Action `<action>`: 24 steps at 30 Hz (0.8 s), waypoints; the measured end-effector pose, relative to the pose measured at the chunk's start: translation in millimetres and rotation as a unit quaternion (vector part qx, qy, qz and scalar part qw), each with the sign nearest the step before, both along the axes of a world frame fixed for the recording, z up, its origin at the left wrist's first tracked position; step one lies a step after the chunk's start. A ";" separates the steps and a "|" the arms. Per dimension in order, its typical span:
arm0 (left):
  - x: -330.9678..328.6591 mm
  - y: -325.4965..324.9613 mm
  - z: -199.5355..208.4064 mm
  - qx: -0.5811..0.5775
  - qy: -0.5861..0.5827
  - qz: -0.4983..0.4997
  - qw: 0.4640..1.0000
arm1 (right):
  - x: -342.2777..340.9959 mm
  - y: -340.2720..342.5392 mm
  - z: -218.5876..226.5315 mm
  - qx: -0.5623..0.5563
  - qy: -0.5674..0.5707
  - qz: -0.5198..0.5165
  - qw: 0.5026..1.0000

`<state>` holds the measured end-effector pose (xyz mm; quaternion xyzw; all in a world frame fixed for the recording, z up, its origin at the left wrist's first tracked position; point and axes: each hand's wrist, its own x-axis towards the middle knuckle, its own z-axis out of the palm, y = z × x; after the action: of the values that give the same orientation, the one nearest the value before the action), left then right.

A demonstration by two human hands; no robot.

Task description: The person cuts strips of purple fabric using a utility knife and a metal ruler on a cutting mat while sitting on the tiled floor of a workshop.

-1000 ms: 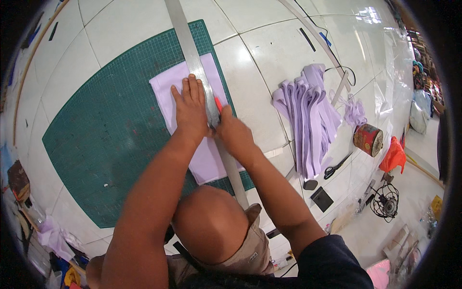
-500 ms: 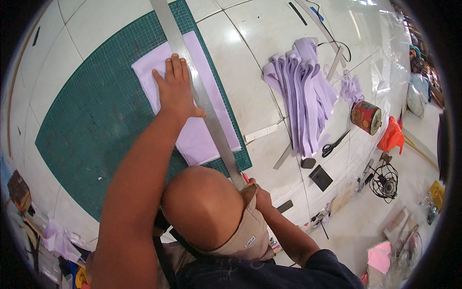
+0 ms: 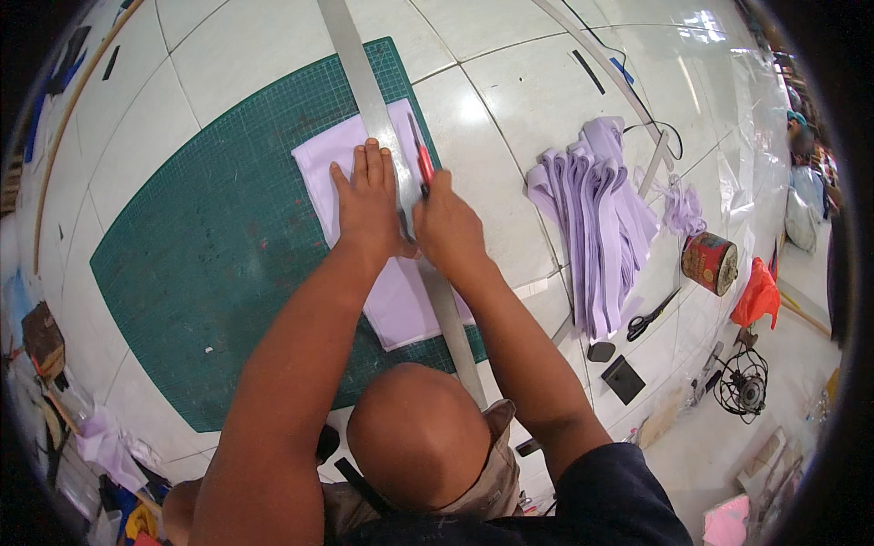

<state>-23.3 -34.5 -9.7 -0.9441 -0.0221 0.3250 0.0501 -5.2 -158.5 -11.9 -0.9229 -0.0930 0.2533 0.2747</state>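
Note:
A folded piece of lavender cloth [image 3: 323, 159] lies on a green cutting mat [image 3: 200, 246], with a long metal ruler [image 3: 350, 45] laid lengthwise across it. My left hand [image 3: 369, 205] presses flat on the ruler and the cloth, fingers stretched forward, the thumb partly hidden by my other hand. Close beside it, my right hand [image 3: 449, 223] is closed around a red utility knife [image 3: 424, 166]. The knife points away from me along the ruler's right side, over the cloth near its far right edge. Whether the blade touches the cloth I cannot tell.
Right of the mat, a bundle of lavender strips [image 3: 587, 241] lies on white floor tiles. Near it are black scissors [image 3: 648, 317], a red tin [image 3: 708, 264], a dark flat block [image 3: 624, 379] and an orange-red plastic bag [image 3: 757, 293]. A small fan [image 3: 742, 387] stands farther right.
My right hand has moved with the knife from the ruler's near end to beside my left hand. My left hand stays on the ruler. The whole view has shifted somewhat.

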 end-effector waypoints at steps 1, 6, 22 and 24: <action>0.2 0.0 0.6 -0.005 0.001 0.000 1.000 | 9.4 10.2 -2.3 0.011 -0.007 0.000 1.000; 1.7 0.1 0.5 -0.006 0.026 -0.002 1.000 | 28.6 37.7 0.0 0.012 0.004 0.004 1.000; -2.7 -0.8 0.0 -0.003 0.002 -0.009 1.000 | 41.6 46.8 2.9 -0.033 0.039 0.034 0.998; 2.1 -0.9 -1.3 -0.006 0.010 -0.005 1.000 | 35.6 35.0 1.7 -0.038 0.055 0.032 0.997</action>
<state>-21.2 -35.4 -10.9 -0.9411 -0.0149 0.3345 0.0463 30.4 -123.5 -10.2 -0.9137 -0.0974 0.3158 0.2364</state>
